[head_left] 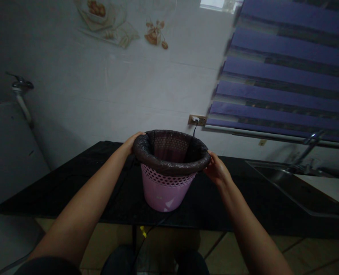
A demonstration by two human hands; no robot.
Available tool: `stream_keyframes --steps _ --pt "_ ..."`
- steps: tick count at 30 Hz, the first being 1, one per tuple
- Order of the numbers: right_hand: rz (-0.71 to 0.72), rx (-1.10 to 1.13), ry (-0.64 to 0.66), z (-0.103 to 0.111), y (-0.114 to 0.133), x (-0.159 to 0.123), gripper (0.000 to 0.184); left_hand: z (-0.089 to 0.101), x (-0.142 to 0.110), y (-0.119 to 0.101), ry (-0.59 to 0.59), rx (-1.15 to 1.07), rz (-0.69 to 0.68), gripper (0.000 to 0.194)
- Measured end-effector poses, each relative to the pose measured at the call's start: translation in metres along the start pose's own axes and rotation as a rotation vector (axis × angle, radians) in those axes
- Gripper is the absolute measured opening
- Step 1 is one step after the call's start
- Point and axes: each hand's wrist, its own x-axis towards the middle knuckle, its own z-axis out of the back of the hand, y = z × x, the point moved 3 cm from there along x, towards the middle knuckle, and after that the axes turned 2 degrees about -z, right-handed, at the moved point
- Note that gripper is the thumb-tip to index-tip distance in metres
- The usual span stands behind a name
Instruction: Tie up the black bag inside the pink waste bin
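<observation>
Your arms stretch forward, your left hand [131,143] and right hand [216,170] gripping wide on opposite sides of the rolled black plastic bag [146,151] lining a round pink plastic wastebasket [164,194]. Its long axis stands roughly upright, mouth up, over a black countertop [57,191].

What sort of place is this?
Probably a home kitchen: a stainless steel sink with a faucet is set into a black countertop, beside a decorated tiled wall and a purple striped window blind.
</observation>
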Motion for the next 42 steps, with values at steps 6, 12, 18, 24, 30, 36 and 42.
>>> stream_keyframes --steps 6,12,18,24,30,36,42 --pt "-0.005 0.034 -0.014 0.001 0.000 -0.002 0.022 -0.002 -0.003 -0.001 -0.011 0.014 0.010 0.017" --pt "-0.005 0.035 -0.007 0.001 -0.001 -0.001 0.027 -0.001 0.001 0.000 -0.005 0.022 -0.010 0.016" --pt "-0.009 0.039 -0.007 0.000 0.000 -0.002 0.031 0.002 0.006 0.001 -0.001 0.043 -0.003 0.020" --pt "-0.005 0.037 -0.009 0.002 -0.002 0.001 0.029 0.003 0.008 0.002 0.006 0.058 0.004 0.022" --pt "0.037 0.003 0.030 0.003 -0.002 0.003 0.032 0.005 0.010 0.003 -0.005 0.050 0.013 0.024" --pt "-0.016 0.042 -0.009 0.002 -0.002 0.000 0.025 0.003 0.006 0.002 -0.010 0.030 0.000 0.020" --pt "-0.031 0.068 -0.033 0.001 -0.001 -0.001 0.022 0.003 0.006 0.003 0.005 0.021 -0.035 0.019"
